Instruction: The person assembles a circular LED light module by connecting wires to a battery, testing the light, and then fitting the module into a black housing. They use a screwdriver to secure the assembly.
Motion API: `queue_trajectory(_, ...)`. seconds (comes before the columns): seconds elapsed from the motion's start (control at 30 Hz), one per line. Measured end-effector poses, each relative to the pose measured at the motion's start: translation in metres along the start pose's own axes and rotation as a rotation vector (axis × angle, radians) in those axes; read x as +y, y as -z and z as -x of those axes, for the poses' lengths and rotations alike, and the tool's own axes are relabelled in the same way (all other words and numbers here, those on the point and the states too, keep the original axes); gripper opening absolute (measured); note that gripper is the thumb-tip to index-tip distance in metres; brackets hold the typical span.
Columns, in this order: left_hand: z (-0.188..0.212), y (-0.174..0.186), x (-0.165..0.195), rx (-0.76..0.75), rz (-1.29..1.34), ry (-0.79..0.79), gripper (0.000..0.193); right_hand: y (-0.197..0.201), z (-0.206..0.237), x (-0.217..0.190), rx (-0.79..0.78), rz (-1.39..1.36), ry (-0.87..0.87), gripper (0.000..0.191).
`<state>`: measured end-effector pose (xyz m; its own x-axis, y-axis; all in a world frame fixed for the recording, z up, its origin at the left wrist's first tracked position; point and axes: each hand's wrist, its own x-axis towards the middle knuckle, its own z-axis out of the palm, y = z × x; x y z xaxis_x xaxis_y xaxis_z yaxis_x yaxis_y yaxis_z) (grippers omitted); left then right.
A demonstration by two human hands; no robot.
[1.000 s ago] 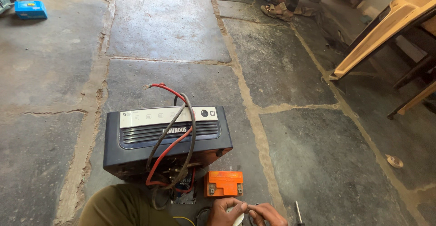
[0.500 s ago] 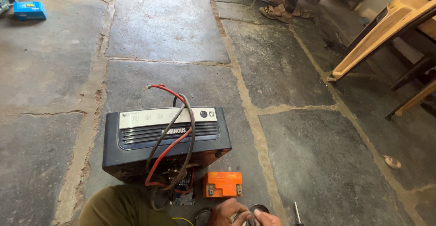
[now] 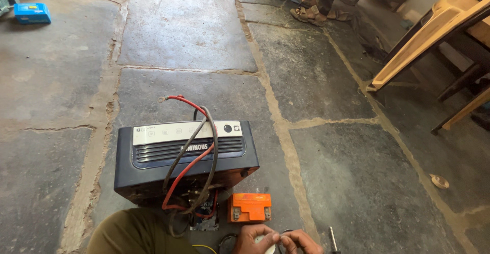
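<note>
two hands of mine meet at the bottom edge, my left hand (image 3: 253,237) and right hand (image 3: 301,241) both pinching a small white piece (image 3: 266,240) low over the stone floor (image 3: 178,29), just below the orange battery (image 3: 249,207). the dark power box (image 3: 184,157) sits ahead, red cable (image 3: 186,170) and black cable (image 3: 206,152) loose over it, unconnected, so most wiring looks undone. no containers hold anything here.

Below the small orange box-shaped battery (image 3: 249,207), I see both my hands, left hand (image 3: 255,239) and right hand (image 3: 301,242), cut off by the bottom edge; the small pale object (image 3: 267,240) pinched between them is too hidden to identify.
</note>
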<state>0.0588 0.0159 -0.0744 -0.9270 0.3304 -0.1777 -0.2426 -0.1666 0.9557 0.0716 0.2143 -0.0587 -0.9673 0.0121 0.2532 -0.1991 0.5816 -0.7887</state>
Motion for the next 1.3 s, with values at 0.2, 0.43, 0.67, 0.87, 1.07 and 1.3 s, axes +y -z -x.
queue_trajectory(0.2,-0.001,-0.002,0.0,0.008,-0.098,0.018,0.031,-0.006,-0.001,-0.003,0.079,0.341,-0.091,0.025)
queue_trajectory(0.43,0.0,-0.003,0.001,-0.074,0.004,-0.021,0.03,-0.002,-0.002,-0.002,0.033,0.272,-0.189,0.05)
queue_trajectory(0.67,-0.001,-0.003,0.001,-0.063,0.086,-0.053,0.029,-0.001,-0.001,-0.01,-0.043,-0.306,-0.351,0.029)
queue_trajectory(0.87,0.003,-0.002,0.007,-0.134,0.237,-0.029,0.027,0.005,-0.002,-0.018,-0.121,-0.434,-0.408,0.022)
queue_trajectory(1.07,0.007,-0.005,0.009,-0.137,0.206,0.027,0.031,0.003,-0.004,-0.015,0.071,0.088,-0.15,0.034)
queue_trajectory(1.3,0.01,-0.009,0.006,-0.185,0.223,0.015,0.03,0.002,-0.005,-0.007,0.167,0.181,-0.036,0.053)
